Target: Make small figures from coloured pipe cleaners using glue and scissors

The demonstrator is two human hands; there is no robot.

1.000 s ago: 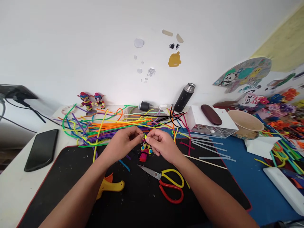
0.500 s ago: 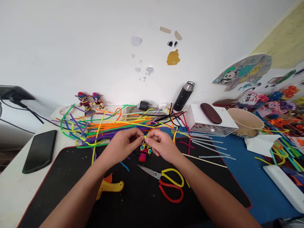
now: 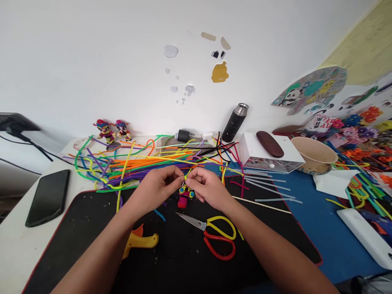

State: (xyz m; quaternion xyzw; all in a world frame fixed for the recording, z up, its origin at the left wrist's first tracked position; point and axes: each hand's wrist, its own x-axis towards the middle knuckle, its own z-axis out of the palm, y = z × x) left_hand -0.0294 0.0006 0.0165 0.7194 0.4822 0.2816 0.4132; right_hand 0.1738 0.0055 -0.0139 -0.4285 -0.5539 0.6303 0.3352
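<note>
this looks like a craft corner; whether it belongs to a home or a small workshop cannot be told. a table (image 3: 18,245) against a white wall (image 3: 122,61) bears a heap of coloured stems (image 3: 156,162), scissors (image 3: 203,225), clear sticks (image 3: 275,200) and a black mat (image 3: 174,271). two finished-looking dolls (image 3: 105,131) stand at the back, and bright handmade-looking flowers (image 3: 352,133) crowd the right side. stickers (image 3: 219,72) dot the wall, while a phone (image 3: 48,198) and a flask (image 3: 234,123) lend a personal touch.

Smooth metal there on the scissors (image 3: 200,225), handles (image 3: 221,257) shone like glossy plastic, the figure (image 3: 183,202) looked fuzzy, the mat (image 3: 171,265) matt!
</note>
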